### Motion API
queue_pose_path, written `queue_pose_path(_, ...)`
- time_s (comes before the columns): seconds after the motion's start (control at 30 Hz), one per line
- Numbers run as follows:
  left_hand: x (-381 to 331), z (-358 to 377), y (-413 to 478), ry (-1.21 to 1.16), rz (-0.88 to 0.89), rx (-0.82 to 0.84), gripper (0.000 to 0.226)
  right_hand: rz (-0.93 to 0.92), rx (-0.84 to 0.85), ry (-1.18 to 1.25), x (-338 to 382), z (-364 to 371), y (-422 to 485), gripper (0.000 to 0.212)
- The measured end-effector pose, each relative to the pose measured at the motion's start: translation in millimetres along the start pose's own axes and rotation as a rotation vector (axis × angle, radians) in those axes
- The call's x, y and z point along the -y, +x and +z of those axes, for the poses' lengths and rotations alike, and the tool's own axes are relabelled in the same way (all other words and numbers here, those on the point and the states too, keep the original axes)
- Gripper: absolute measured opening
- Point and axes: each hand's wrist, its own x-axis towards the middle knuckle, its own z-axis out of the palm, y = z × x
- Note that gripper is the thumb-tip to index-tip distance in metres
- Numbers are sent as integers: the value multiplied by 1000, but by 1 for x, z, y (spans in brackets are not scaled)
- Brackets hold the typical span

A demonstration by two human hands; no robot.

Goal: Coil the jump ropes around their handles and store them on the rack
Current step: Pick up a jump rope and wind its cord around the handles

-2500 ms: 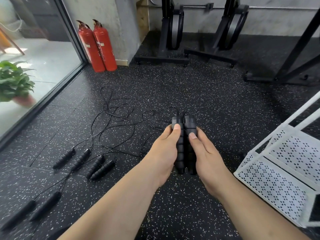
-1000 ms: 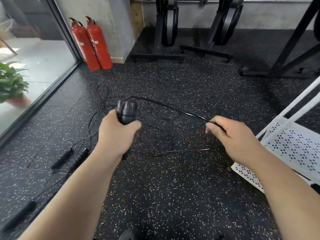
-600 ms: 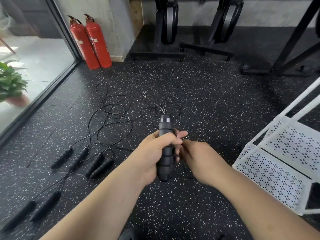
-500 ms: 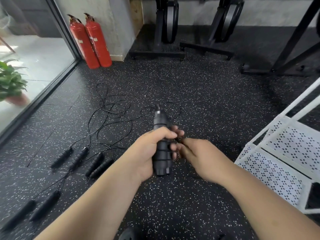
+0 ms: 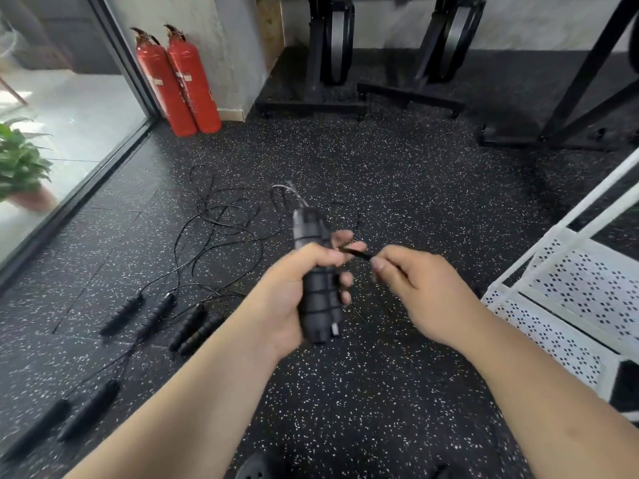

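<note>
right grip (image 5: 425,295), pinching the cord (image 5: 356,253), now sits farther from the handles (image 5: 316,305) clamped in the left grip (image 5: 288,293); mid-coil, next wrap needs tension.

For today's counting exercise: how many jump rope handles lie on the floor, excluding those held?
6, in pairs: far pair left of the left hand, middle pair beside it, near pair at bottom left. More may lie out of view.

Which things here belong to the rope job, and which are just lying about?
Job: handles gripped in left hand, cord pinched by right hand, loose ropes on the floor, white rack.
Lying about: fire extinguishers, potted plant, black machine stands.
</note>
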Motion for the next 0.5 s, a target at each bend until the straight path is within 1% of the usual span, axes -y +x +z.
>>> queue_pose_path(0.07, 11, 6, 1, 28, -19, 81, 54, -21, 25, -42, 2, 8, -1, 22)
queue_pose_path(0.1, 14, 8, 3, 28, -21, 90, 54, -23, 35, -56, 2, 11, -1, 21)
queue_pose_path(0.2, 9, 6, 8, -19, -26, 34, 65, -6, 78, -69, -1, 9, 0, 22)
queue_pose_path(0.3, -14, -7, 9, -105, 87, -75, 79, 55, 110, -78, -7, -4, 1, 27)
queue_pose_path(0.4, -31, -22, 8, -206, 194, -180, 70, 72, 79, -86, -11, -14, 2, 31)
queue_pose_path(0.43, -32, -24, 8, -204, 194, -186, 67, 67, 57, -64, -11, -15, 2, 31)
queue_pose_path(0.5, -25, -22, 7, -138, 140, -159, 71, 59, 7, -32, -9, -13, 2, 32)
